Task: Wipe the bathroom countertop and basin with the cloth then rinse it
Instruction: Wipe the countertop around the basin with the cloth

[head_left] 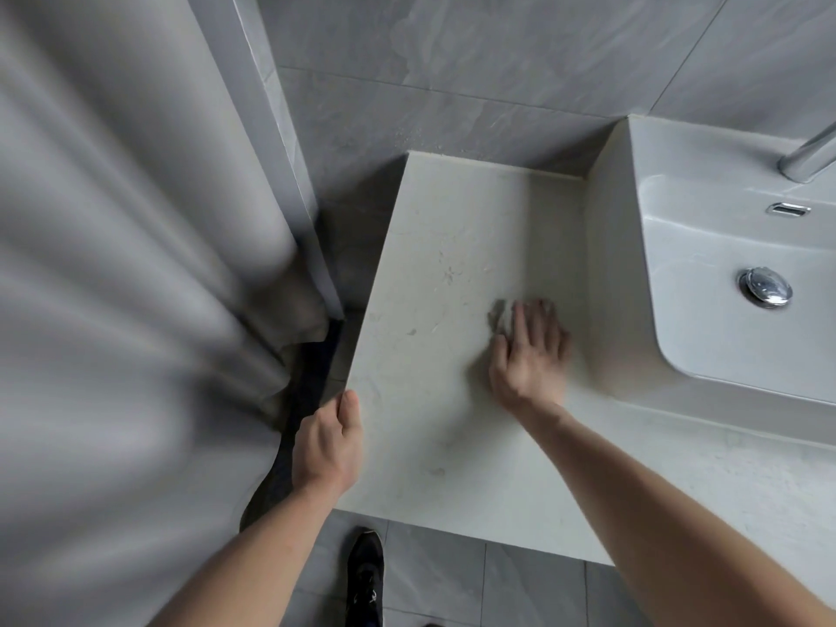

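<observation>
Basin holds only its drain plug.

We see both our forearms bare, no sleeves in view, and one black lace-up shoe below.

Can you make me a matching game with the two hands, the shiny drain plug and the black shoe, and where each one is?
Things:
1. left hand
2. right hand
3. round shiny metal drain plug
4. black shoe

Places:
A. on the grey tiled floor
B. at the bottom of the white basin
C. gripping the pale stone countertop's left edge
D. pressing a grey cloth flat on the countertop

Pairs: 1-C, 2-D, 3-B, 4-A
</observation>
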A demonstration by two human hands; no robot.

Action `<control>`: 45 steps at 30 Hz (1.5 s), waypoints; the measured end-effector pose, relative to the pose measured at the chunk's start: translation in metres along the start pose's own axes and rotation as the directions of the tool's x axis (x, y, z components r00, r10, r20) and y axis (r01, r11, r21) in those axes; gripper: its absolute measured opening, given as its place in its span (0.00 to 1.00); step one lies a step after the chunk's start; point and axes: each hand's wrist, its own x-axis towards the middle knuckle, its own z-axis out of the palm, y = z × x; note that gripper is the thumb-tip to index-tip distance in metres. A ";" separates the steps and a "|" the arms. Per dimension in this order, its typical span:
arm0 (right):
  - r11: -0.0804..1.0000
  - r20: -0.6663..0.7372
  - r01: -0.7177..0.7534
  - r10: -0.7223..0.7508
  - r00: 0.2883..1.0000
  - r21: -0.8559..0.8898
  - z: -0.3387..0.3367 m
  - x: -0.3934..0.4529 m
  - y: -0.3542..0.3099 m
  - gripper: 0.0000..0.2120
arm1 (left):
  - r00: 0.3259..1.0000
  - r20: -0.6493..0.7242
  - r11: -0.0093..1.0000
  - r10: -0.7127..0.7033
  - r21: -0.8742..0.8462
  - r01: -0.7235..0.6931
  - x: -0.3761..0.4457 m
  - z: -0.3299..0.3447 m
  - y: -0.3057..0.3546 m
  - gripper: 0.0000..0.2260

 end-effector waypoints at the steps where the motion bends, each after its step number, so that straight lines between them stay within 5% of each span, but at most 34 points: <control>1: 0.997 0.021 0.070 -0.070 0.997 0.018 0.004 -0.006 -0.016 0.31 | 1.000 0.000 1.000 0.000 -0.001 0.000 0.000 0.000 0.000 0.21; 6: 0.837 0.164 0.536 -0.547 0.821 0.111 0.019 -0.047 -0.088 0.29 | 0.999 -0.024 1.000 0.024 -0.004 -0.024 0.001 0.000 -0.002 0.23; 10: 0.708 0.202 0.702 -0.701 0.684 0.081 0.019 -0.031 -0.071 0.28 | 0.998 -0.042 0.999 0.041 0.006 -0.041 0.001 0.000 -0.001 0.25; 16: 0.953 0.120 0.303 -0.302 0.946 0.009 -0.008 0.055 0.014 0.32 | 0.999 -0.017 0.999 0.046 -0.001 -0.046 -0.001 -0.003 0.002 0.25; 22: 0.995 0.076 -0.100 0.100 0.992 -0.009 -0.013 0.098 0.004 0.34 | 0.998 -0.008 0.998 0.057 0.016 -0.057 -0.002 -0.007 0.008 0.21; 26: 0.979 0.124 0.196 -0.200 0.972 0.048 0.001 0.079 -0.065 0.32 | 0.997 -0.003 0.997 0.071 0.033 -0.071 -0.002 -0.009 0.008 0.25; 30: 0.839 0.216 0.540 -0.541 0.813 0.069 0.011 0.025 -0.106 0.29 | 0.999 0.013 0.998 0.048 0.038 -0.049 -0.004 -0.013 0.014 0.22; 36: 0.712 0.291 0.701 -0.678 0.674 0.034 0.005 -0.027 -0.075 0.28 | 1.000 0.022 0.999 0.016 0.036 -0.017 -0.001 -0.008 0.006 0.28; 40: 0.823 0.249 0.568 -0.551 0.796 0.003 -0.002 0.012 -0.034 0.28 | 0.999 0.042 0.999 0.012 0.044 -0.014 0.000 -0.007 0.004 0.30; 45: 0.974 0.154 0.217 -0.205 0.967 -0.060 -0.014 0.092 -0.012 0.32 | 0.998 0.056 0.998 0.020 0.060 -0.023 0.001 -0.008 0.004 0.30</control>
